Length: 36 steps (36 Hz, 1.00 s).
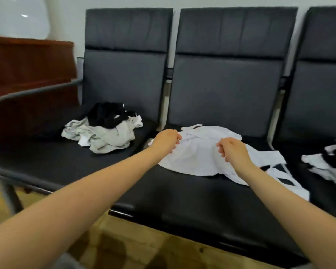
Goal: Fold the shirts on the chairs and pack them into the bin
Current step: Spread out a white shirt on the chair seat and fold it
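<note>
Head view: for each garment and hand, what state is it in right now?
white shirt: spread unfolded on the middle seat
grey garment: crumpled on the left seat
black garment: bunched on top of the grey one
black-and-white garment: crumpled on the right seat, partly out of frame
left hand: fingers curled at the shirt's edge; grip unclear
right hand: fingers curled over the shirt; grip unclear

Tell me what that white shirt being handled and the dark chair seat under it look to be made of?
The white crumpled shirt looks like thin woven cloth, matte, probably cotton: it creases and drapes softly. The black padded chair seat looks like leather or an imitation: smooth, with a dull sheen and stitched panels. Which one cannot be told.
</note>
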Motion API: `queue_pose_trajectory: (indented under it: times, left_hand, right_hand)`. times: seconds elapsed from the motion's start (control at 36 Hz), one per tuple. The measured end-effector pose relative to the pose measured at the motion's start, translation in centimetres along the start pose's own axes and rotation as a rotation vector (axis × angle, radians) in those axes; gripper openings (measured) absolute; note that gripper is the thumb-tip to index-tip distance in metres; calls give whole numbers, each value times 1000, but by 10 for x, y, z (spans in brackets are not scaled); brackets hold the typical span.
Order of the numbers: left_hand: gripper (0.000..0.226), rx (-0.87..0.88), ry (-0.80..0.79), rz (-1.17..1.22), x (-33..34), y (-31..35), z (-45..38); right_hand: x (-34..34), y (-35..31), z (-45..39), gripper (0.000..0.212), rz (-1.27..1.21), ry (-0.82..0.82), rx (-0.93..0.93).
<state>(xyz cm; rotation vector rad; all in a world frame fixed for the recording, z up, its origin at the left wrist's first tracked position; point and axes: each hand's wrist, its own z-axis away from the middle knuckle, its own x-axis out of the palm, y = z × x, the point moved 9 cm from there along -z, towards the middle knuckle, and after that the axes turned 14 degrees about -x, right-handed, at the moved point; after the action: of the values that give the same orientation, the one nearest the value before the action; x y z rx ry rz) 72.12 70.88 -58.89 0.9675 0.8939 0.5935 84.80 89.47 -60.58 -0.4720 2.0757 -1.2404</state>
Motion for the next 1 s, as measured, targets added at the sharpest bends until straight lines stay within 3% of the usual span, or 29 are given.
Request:
queue_pose_trajectory:
  times: [0.11,0.22,0.39,0.53,0.61,0.69,0.81,0.89,0.94,1.0]
  left_hand:
    - [28,143,82,-165,22,-4,-20]
    - [22,177,91,-179,38,-19,-43]
    - [16,491,213,-171,64,19,-46]
    - [34,837,170,-513,132,61,-37]
    - [53,837,202,-843,166,63,-53]
    - [36,831,349,-991,172,67,-59]
    - [26,800,393,-908,169,77,-54]
    - [28,641,322,-440,133,82,-46]
    - [24,432,159,-29,104,85,-53]
    - [17,231,-38,224,89,89,-55]
  right_hand:
    - [-26,32,-12,23,170,22,-55]
    - [-40,47,-26,21,313,37,-97]
    - [-68,72,-32,21,365,58,-41]
    - [-105,102,-25,26,309,87,79]
    - [-121,115,-22,26,234,150,140]
    - [-127,121,-18,25,194,182,170]
    - [-135,116,-16,23,146,240,160]
    - [-139,108,-17,23,98,292,124]
    - [-139,101,-18,22,74,299,98]
    - [-137,97,-18,20,59,298,90]
